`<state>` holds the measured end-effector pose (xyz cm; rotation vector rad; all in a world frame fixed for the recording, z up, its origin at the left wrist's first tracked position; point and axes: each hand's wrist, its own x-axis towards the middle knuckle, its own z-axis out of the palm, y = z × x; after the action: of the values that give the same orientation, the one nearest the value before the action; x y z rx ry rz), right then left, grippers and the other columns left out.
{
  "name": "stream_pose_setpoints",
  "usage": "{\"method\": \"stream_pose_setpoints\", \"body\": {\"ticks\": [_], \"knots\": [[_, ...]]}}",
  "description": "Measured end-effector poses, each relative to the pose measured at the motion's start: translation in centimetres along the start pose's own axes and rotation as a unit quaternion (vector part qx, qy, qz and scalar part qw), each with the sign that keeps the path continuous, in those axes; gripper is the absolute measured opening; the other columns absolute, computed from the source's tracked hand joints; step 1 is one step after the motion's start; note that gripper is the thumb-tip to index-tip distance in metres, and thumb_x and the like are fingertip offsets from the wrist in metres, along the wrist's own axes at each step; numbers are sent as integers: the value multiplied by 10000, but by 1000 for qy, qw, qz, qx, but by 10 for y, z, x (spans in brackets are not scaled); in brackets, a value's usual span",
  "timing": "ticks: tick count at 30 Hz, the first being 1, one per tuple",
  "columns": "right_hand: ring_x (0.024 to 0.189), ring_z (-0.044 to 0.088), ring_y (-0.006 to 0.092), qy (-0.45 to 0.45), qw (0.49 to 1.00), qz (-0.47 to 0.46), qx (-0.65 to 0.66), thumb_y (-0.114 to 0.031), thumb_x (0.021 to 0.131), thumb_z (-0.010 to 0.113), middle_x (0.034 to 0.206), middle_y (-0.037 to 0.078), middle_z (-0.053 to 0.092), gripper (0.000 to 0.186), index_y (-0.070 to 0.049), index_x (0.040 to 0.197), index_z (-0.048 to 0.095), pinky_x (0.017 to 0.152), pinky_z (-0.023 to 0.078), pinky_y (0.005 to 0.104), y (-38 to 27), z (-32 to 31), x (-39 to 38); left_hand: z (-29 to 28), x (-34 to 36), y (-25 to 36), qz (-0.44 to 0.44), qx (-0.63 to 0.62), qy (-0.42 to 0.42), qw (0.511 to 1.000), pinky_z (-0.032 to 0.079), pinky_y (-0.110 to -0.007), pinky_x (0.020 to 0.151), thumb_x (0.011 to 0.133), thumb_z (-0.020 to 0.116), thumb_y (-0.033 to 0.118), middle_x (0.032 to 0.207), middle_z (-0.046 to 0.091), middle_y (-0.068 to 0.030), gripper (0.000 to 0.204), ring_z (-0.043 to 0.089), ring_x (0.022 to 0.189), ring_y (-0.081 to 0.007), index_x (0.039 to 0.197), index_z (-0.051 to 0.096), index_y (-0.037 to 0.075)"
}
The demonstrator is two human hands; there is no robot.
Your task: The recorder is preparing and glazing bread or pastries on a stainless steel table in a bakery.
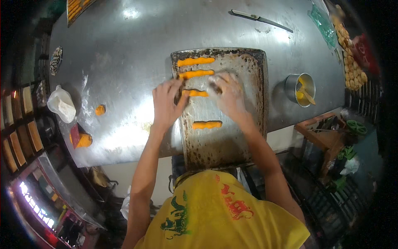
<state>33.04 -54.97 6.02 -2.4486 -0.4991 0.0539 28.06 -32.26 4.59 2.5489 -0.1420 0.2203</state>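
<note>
My left hand [168,101] is bent over the left end of a short, wavy orange dough strip [195,93] on a dark-stained metal tray [224,149], its thumb and fingers at that end. My right hand [228,95], blurred and dusted with pale powder, has its curled fingertips beside the strip's right end; whether they grip it is unclear. Two more strips [195,61] lie farther back and another [206,124] lies nearer me.
The steel table holds a knife [261,20], a metal pot with utensils [300,101], a white flour container [61,103], a small dough ball [100,110], an orange lump with a red scraper [85,140], and a green plastic bag [322,27]. Wooden racks [16,124] stand left.
</note>
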Motion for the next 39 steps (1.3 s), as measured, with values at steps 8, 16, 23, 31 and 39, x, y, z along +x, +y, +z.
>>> {"method": "stream_pose_setpoints", "body": {"ticks": [8,16,23,31,39], "knots": [[1105,583,346,16,998,-39,54,-155,867,735,1176,108,645,314,-87,1171,694,1026,434,454,22,13,-4,-1,7,-4,57,74,-49,994,373,-434,979,900,713,136,1204,609,-66,333,549,1097,-272,1227,669,96],[1150,567,360,-179,983,-15,26,-187,896,699,1172,123,625,358,-100,1242,682,1043,442,459,-10,-36,-64,-32,-58,42,64,-42,-93,993,385,-457,982,916,687,135,1192,618,-81,317,564,1105,-268,1230,661,101],[1213,592,371,-92,995,22,24,-176,866,718,1236,180,666,361,-110,1221,706,1100,423,469,-7,4,-89,-10,-73,22,108,-12,-57,992,387,-465,986,859,689,113,1220,620,-58,378,571,1123,-236,1236,664,117],[1152,624,338,-75,996,42,34,-73,863,720,1171,162,694,311,-49,1173,710,997,487,385,-94,6,-28,-62,-72,-5,69,-67,7,995,384,-477,1060,889,713,151,1328,564,-122,339,531,1247,-312,1218,662,92],[1188,618,354,-82,984,-148,59,-158,941,667,1227,196,687,325,-56,1248,692,1039,464,407,-284,181,4,-155,-246,-123,-173,-180,140,958,448,-459,1006,908,673,104,1232,644,-177,399,595,1143,-379,1300,637,38]]}}
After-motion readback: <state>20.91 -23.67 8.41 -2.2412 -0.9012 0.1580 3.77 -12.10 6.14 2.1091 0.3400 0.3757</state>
